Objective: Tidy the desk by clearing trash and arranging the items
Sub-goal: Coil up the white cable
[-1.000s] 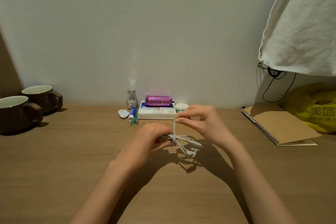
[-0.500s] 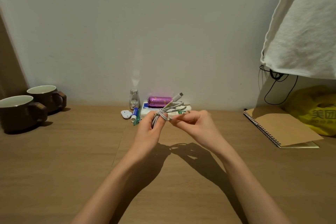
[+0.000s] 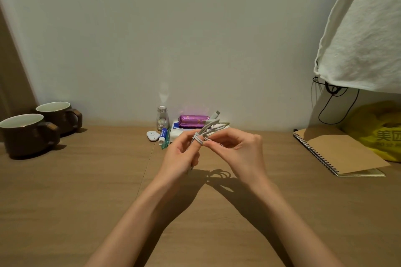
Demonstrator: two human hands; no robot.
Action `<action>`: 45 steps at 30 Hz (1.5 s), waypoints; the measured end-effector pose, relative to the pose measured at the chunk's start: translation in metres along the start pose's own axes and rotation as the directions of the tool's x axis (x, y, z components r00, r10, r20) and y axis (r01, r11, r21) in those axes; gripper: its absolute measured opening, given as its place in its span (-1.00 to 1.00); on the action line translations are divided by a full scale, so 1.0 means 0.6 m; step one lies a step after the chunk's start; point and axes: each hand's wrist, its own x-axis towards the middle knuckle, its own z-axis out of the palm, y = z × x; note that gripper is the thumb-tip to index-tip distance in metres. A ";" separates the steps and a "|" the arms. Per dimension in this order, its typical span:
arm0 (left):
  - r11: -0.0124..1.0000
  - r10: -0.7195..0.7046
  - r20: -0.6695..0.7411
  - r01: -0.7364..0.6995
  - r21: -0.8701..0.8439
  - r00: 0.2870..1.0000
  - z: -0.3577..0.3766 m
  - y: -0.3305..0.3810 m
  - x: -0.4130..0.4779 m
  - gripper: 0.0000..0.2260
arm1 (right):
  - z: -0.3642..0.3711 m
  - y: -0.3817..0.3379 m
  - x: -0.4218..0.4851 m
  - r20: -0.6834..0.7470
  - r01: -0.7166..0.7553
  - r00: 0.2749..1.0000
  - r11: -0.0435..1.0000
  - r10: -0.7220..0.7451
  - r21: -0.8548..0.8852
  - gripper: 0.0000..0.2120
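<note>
The coiled cable (image 3: 198, 139) is held above the desk (image 3: 86, 180), pinched at its wrapped middle by the left hand (image 3: 180, 156) and right hand (image 3: 236, 147); bundling is judged nearly done, and the loose end must next be tucked before set-down.

Wall (image 3: 195, 39): plain and pale, seen across the whole background.
White cloth (image 3: 364, 28): hung at the upper right, wrinkled.
Black cord (image 3: 332, 90): looped down the wall below the cloth.
Brown panel (image 3: 13, 71): seen slanted at the left edge.
</note>
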 end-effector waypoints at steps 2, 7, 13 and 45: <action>0.998 -0.030 0.019 0.031 -0.058 0.999 0.002 -0.002 0.002 -0.78 | 0.003 -0.002 -0.001 -0.022 -0.050 0.998 0.993 0.053 0.111 -0.86; 0.970 -0.099 0.060 0.110 -0.218 0.993 0.006 -0.002 0.003 -0.76 | 0.011 -0.002 -0.004 0.022 -0.161 0.987 0.939 0.162 0.304 -0.85; 0.949 -0.118 0.038 0.124 -0.291 0.992 0.005 -0.001 0.004 -0.78 | 0.021 0.001 -0.003 0.048 -0.206 0.978 0.935 0.201 0.290 -0.85; 0.862 -0.256 0.083 0.266 -0.432 0.963 0.018 0.011 -0.002 -0.78 | 0.043 -0.004 -0.015 -0.100 -0.240 0.962 0.964 0.252 0.117 -0.94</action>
